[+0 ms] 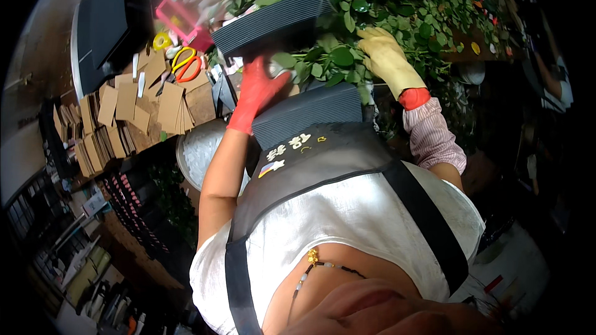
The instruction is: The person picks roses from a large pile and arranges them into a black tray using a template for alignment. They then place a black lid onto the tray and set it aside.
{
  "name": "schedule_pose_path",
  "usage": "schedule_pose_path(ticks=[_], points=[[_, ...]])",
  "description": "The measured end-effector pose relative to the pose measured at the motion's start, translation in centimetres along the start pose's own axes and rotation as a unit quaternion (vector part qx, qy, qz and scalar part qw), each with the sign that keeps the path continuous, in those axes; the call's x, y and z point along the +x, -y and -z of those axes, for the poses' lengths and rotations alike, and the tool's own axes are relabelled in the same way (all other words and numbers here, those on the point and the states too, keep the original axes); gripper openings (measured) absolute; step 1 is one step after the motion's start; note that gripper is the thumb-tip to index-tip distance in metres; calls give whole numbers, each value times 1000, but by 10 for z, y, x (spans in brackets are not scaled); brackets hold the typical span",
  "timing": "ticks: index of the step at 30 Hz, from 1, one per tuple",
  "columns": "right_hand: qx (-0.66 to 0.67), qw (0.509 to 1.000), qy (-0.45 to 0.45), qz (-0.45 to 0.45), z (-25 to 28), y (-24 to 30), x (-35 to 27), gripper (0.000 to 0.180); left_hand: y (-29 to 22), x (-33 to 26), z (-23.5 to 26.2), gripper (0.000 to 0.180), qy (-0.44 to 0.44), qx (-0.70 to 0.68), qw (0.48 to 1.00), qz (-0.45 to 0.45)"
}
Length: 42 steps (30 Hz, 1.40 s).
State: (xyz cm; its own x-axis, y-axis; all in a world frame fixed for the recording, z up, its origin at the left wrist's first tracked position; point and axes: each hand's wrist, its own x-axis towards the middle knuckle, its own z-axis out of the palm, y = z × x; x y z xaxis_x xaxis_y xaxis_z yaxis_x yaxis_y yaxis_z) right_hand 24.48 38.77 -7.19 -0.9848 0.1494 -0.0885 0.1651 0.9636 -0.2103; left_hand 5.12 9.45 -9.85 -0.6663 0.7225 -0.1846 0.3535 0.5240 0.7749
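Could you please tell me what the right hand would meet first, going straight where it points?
The right hand would probably meet the green leaves just ahead; depth is unclear, so they may already touch.

Shown in dark grey: a ribbed far panel (273,22), tilted up, lined lengthwise with fine parallel ridges, set farther from the front edge of the bench (203,107) at the right end than at the left. Matched in colour and ribbing by a near panel (310,115), lying close along that front edge. Hard to tell whether joined as one sheet. Between the two, green leafy stems (338,59), lying with broad leaves outspread. Beyond, heaped foliage (434,0), thick and tangled, spread toward the bench's far edge and right end.
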Motion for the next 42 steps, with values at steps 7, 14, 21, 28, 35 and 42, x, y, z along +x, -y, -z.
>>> schedule_pose_path(ticks=[7,14,21,28,35,42], points=[[132,985,-36,-104,22,-20,-20,33,9,-10,-1,103,32,33,998,32],[143,968,-208,10,33,-37,-19,48,18,-11,-6,89,-6,68,998,-7],[3,951,-306,38,89,-66,-21,58,2,-17,7,55,42,58,995,-70],[101,994,-41,26,26,-23,-8,64,9,-12,0,43,41,-47,995,-76],[-27,982,163,-93,14,-4,16,37,13,-12,1,51,63,56,994,-76],[-25,999,-13,-24,-2,-38,2,29,29,-12,-5,66,30,14,996,-84]])
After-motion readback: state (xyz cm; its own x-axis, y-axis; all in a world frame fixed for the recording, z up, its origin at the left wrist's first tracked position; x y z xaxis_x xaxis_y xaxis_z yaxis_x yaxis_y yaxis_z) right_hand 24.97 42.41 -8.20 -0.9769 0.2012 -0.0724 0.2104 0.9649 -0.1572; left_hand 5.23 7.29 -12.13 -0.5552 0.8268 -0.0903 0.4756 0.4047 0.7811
